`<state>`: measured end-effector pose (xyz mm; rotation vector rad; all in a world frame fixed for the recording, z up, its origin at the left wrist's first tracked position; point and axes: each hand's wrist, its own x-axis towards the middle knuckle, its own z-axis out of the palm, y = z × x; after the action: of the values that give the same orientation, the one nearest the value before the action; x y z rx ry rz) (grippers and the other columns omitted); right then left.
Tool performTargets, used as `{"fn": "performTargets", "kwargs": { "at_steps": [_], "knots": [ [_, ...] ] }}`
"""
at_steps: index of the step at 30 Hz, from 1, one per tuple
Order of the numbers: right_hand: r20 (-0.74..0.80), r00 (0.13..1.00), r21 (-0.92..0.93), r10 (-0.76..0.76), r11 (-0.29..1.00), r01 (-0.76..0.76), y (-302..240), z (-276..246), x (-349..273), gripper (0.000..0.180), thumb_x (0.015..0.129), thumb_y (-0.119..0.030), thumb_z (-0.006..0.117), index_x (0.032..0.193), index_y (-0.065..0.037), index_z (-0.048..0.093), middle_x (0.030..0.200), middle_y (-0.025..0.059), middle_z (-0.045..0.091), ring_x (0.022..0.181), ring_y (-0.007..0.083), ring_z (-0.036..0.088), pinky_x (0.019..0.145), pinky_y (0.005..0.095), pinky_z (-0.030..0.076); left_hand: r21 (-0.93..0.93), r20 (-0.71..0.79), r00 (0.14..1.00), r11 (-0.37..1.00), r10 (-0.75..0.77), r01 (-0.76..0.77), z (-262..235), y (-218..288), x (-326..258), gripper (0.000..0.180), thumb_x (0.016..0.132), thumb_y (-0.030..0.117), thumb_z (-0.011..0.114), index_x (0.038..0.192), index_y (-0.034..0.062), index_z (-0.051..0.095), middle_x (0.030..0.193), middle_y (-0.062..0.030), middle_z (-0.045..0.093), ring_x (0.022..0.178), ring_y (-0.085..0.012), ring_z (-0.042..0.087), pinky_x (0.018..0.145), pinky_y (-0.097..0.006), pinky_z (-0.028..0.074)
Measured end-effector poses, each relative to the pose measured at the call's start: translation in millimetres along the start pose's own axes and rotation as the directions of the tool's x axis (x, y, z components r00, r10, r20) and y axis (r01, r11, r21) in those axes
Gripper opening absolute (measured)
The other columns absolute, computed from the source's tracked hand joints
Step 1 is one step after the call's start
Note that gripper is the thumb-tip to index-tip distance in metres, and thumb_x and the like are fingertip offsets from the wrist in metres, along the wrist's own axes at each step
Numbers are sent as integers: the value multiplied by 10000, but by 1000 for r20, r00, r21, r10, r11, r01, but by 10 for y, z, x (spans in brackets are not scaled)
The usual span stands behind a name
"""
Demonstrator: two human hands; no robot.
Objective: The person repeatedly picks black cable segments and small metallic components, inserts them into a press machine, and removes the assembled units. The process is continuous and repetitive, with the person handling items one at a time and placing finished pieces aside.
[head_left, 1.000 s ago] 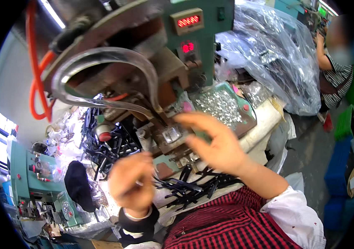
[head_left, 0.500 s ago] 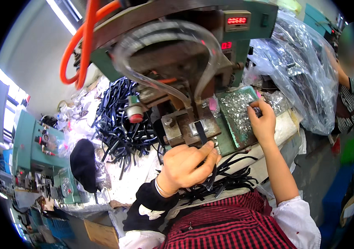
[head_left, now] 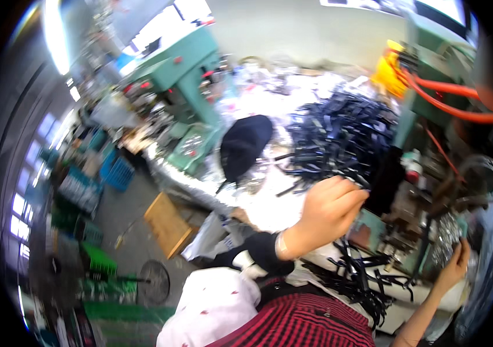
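We note the left hand (head_left: 326, 215) pinching black straps (head_left: 339, 130) from the heap; right hand (head_left: 453, 267), grip unclear, at small metal parts (head_left: 446, 234). Advise separating one strap cleanly.

Black straps (head_left: 339, 130) in a heap — a black cap (head_left: 243, 144) beside them. Green machine body (head_left: 191, 69), orange-red hose (head_left: 460, 107), yellow part (head_left: 386, 72). Red-and-black checked shirt (head_left: 310, 324) — white sleeve (head_left: 212, 306) with red specks.

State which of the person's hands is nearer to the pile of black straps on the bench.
Left. The left hand is raised at the lower edge of the pile of black straps, seemingly touching it. The right hand is low at the far right, by the tray of small metal parts.
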<state>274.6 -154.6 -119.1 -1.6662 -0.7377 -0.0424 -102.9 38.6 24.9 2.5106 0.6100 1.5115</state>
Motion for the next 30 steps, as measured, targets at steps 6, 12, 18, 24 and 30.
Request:
{"fn": "performTargets", "kwargs": {
  "at_steps": [6,12,18,24,30],
  "knots": [
    [110,987,192,119,972,-139,-39,435,171,276,1048,-152,538,1237,25,634,1170,76,665,1109,156,593,1030,284,415,614,329,748,733,-576,294,584,-571,-568,314,752,379,789,775,70,736,858,-83,641,860,-265,625,723,-415,502],
    [-21,999,-11,41,999,-42,-149,-12,-185,240,1022,-104,578,1210,30,646,1187,94,667,1108,163,604,1003,287,446,522,239,725,715,-646,465,728,-955,-748,124,827,198,672,838,93,737,794,-135,684,763,-360,672,691,-480,541],
    [-63,989,58,132,990,-128,-420,-202,-565,226,956,-61,669,1170,9,678,1167,71,673,1097,165,613,978,282,473,-241,488,619,587,-615,773,58,-701,-385,443,874,-10,599,1305,92,603,678,14,605,576,-60,554,537,-233,439],
    [145,959,134,-246,965,227,-1650,678,-142,149,838,-29,718,983,-11,689,940,133,696,905,282,674,850,353,513,-377,440,632,507,-638,775,146,-325,-127,424,952,15,569,1372,66,559,681,-24,652,532,-64,549,488,-201,423],
    [206,978,412,3,907,-90,-1737,948,-317,387,916,-32,629,1287,24,537,1050,167,725,929,209,698,873,281,509,-517,368,696,486,-617,704,291,169,-161,299,887,-68,656,1172,-66,566,1059,-226,721,946,-238,722,789,-281,576]
  ]
}}
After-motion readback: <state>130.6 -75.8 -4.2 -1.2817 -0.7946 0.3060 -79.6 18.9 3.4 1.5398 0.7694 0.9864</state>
